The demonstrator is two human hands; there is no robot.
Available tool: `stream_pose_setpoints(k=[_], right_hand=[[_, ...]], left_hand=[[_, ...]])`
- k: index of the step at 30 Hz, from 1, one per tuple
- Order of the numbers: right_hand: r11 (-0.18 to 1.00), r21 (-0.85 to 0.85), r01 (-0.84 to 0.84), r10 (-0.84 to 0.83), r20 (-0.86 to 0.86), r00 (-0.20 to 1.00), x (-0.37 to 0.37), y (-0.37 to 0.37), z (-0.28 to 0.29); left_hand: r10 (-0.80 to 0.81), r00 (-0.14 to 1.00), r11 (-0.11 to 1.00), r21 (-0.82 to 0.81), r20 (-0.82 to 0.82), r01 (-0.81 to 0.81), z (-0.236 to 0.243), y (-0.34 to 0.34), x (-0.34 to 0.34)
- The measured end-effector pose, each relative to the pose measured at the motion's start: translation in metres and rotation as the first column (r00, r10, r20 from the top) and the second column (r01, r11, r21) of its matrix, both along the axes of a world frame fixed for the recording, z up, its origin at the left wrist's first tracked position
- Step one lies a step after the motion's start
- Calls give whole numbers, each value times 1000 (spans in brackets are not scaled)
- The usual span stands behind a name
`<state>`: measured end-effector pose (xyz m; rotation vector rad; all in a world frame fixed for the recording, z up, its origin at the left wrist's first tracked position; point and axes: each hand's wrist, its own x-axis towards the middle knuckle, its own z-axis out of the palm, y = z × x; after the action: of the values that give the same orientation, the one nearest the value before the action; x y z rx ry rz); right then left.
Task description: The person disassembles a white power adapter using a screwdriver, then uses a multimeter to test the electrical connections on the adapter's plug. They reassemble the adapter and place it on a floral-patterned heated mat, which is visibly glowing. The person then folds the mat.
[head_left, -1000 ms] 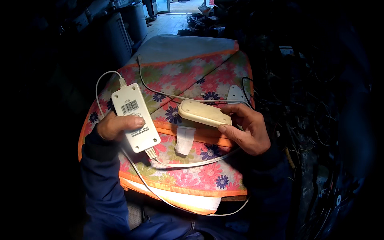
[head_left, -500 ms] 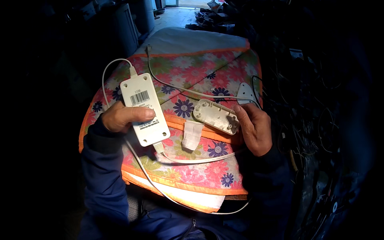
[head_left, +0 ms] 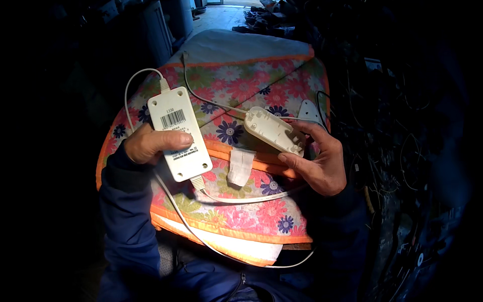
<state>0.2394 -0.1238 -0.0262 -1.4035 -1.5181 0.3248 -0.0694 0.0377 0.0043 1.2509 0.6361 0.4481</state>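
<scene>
A white rectangular control box with a barcode label and screw holes at its corners is in my left hand, the thumb pressed across its label. White cords leave it at both ends. On the right, my right hand grips a hollow white plastic casing half by its right end, thumb below and fingers above. Its open inner side with small posts faces up. A thin pale cord runs to the casing's far-left edge. Both things are above a flowered pad with orange edging.
A small white cloth tag lies on the pad between my hands. Beyond my right hand rests a pale flat piece with holes, near a black cord. A white cord loops across the pad's near edge. Dark clutter fills the right side.
My right hand has turned and tilted the casing half, and its thumb now sits at the lower edge. The control box has shifted slightly up and left in view, still in my left hand.
</scene>
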Motion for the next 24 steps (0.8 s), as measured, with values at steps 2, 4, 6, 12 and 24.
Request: stream_pose_setpoints(k=[2, 4, 6, 12, 24], right_hand=[[1000, -16, 23, -26, -188, 982, 5, 0, 2], [996, 25, 80, -73, -224, 972, 14, -2, 5], [988, 25, 153, -140, -283, 949, 19, -3, 7], [770, 231, 594, -622, 475, 623, 40, -11, 17], [966, -257, 19, 75, 353, 932, -7, -13, 11]], left_hand=[[8, 1000, 1000, 7, -5, -8, -1, 1, -1], [9, 1000, 1000, 13, -3, -9, -2, 2, 0], [16, 1000, 1000, 16, 6, -16, -1, 0, 0], [-16, 999, 1000, 17, 50, 15, -5, 0, 7], [-35, 999, 999, -3, 34, 35, -23, -13, 35]])
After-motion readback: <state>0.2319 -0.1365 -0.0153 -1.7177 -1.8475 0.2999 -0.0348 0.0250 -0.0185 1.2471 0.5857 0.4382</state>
